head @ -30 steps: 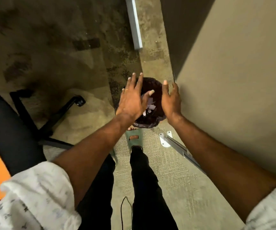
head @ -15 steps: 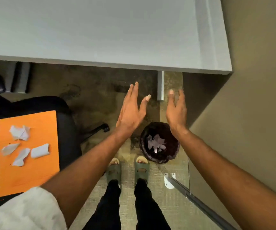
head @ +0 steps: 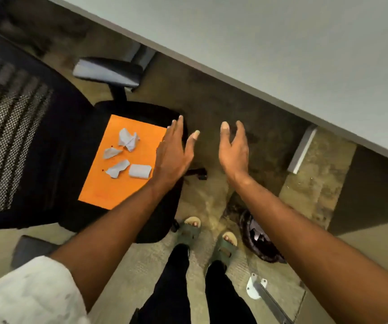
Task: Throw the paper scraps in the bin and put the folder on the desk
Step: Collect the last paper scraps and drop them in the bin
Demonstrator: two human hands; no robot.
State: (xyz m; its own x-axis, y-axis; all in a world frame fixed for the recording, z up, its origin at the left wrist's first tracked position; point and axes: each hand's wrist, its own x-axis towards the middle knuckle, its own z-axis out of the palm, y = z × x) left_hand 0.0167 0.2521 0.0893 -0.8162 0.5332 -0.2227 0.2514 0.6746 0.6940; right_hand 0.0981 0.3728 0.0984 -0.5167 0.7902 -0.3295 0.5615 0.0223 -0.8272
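An orange folder (head: 108,183) lies flat on the seat of a black office chair (head: 55,174). Several white paper scraps (head: 127,141) rest on the folder. My left hand (head: 174,153) hovers open over the folder's right edge, holding nothing. My right hand (head: 233,148) is open too, in the air above the carpet to the right of the chair. The dark bin (head: 256,239) stands on the floor at my right foot, partly hidden by my right forearm, with paper scraps inside it. The grey desk (head: 281,50) runs across the top right.
The chair's armrest (head: 107,71) sticks up behind the seat, and its mesh back fills the left. My sandalled feet (head: 209,235) stand on the carpet between chair and bin. A metal bracket (head: 256,288) is fixed to the floor at the lower right, by a beige wall.
My view has swung left from the bin to the chair. Both hands moved away from the bin and left, towards the folder, still open and holding nothing.
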